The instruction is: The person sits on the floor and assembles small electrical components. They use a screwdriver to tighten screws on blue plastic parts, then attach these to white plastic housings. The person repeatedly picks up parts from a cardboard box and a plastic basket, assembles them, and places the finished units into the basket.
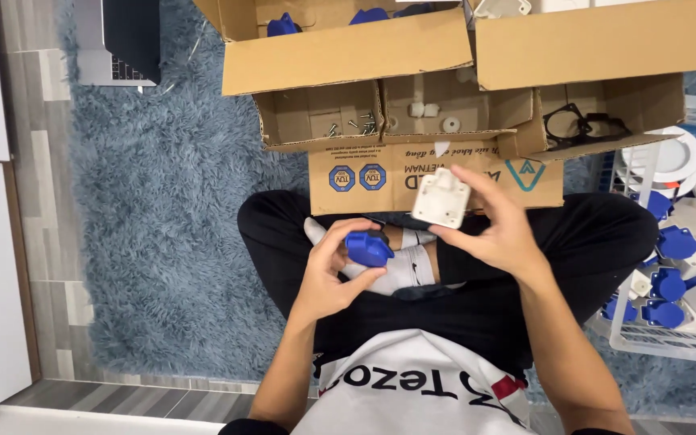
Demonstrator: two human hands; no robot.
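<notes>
Left hand (328,278) closed around blue plastic cap (368,248), held over lap. Right hand (497,229) pinches white plastic housing (441,197) in fingertips, just above and right of cap. Cardboard boxes (348,56) ahead on blue rug (163,201). Wire basket (662,342) of blue-and-white parts at right.

**Counts by kind**

Two hands — the left hand (324,278) with one blue part (368,248), the right hand (499,229) with one white square housing (441,197). One laptop (118,40), one wire basket (670,342) — three small open cardboard trays (320,121).
</notes>
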